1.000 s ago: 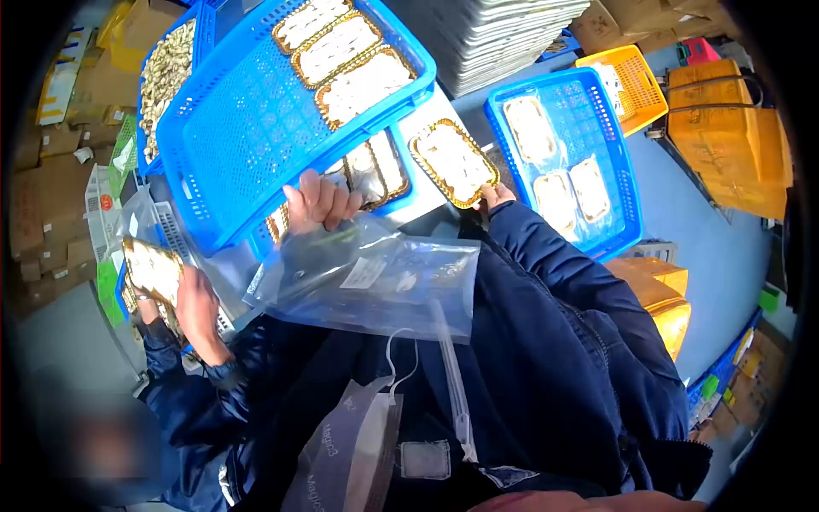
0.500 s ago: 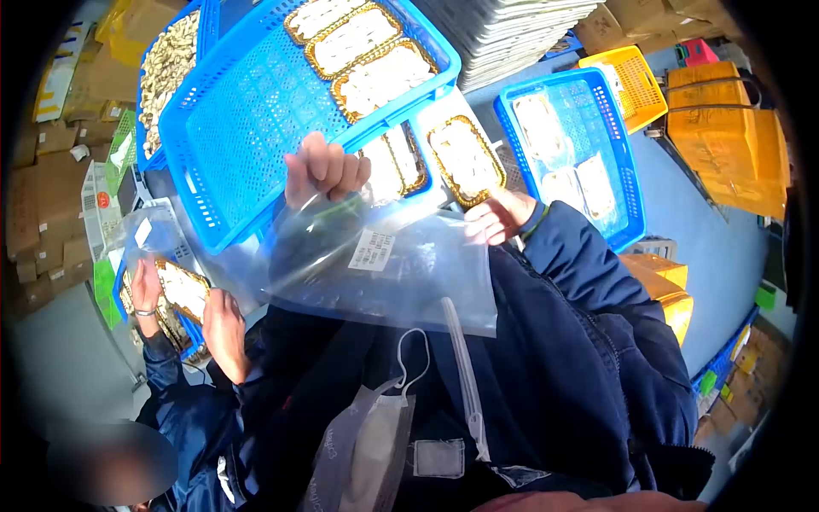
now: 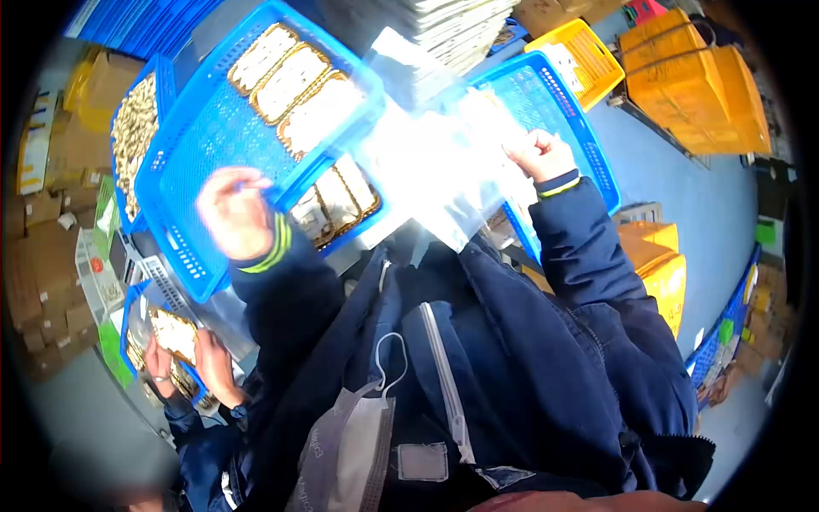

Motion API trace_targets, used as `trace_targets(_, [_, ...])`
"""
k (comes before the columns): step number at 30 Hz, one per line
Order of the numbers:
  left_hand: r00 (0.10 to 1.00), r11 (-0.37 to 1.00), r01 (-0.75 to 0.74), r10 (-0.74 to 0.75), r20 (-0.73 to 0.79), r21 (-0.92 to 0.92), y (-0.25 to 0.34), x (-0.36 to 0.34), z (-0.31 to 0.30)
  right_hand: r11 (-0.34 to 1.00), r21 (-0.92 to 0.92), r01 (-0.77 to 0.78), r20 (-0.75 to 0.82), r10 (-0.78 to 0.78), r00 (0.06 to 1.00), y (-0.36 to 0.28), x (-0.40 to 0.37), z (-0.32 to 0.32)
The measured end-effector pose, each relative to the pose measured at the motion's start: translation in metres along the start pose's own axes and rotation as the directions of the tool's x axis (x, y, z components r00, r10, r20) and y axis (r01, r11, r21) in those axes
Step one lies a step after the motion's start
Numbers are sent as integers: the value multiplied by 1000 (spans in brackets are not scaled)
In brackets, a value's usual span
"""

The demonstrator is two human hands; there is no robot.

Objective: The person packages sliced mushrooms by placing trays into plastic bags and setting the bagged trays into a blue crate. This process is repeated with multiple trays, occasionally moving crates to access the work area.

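Observation:
My right hand [image 3: 542, 158] pinches the edge of a clear plastic bag [image 3: 448, 205], beside the right blue basket [image 3: 597, 158]. Strong glare washes out the bag's middle, so its contents cannot be made out. My left hand [image 3: 237, 213] is over the near side of the large blue basket [image 3: 183, 162], blurred by motion, and I cannot make out anything in it. Several gold-rimmed trays of pale pieces [image 3: 292, 84] lie in that basket. Below its edge, more such trays [image 3: 341, 200] show in another blue basket.
At the lower left, a co-worker's hands [image 3: 213, 367] hold a filled gold-rimmed tray [image 3: 175, 333]. A blue basket of pale pieces [image 3: 135, 128] stands at the far left. Stacked white trays [image 3: 456, 34], a yellow basket [image 3: 589, 64] and orange boxes [image 3: 699, 94] are beyond.
My left hand has come away from the bag and moved left and down. My right hand has moved right and up with the bag. The view has shifted, and glare now covers the bag.

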State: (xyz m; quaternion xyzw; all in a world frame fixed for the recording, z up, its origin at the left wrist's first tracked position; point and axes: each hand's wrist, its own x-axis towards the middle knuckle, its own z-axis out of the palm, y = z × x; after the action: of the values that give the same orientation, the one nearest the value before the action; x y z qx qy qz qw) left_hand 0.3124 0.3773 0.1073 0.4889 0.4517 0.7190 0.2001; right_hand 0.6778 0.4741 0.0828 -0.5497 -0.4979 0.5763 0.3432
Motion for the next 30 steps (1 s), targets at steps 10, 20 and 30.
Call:
trace_targets(10, [793, 782, -334, -69, 606, 526, -14, -77, 211, 977, 139, 163, -61, -155, 986, 17, 7, -12])
trace_targets(20, [798, 809, -340, -21, 602, 480, -16, -70, 208, 902, 419, 100, 15, -117, 993, 14, -17, -12])
trace_targets(30, [521, 669, 741, -510, 684, -66, -19, -80, 187, 913, -163, 373, -12, -380, 925, 1, -59, 27])
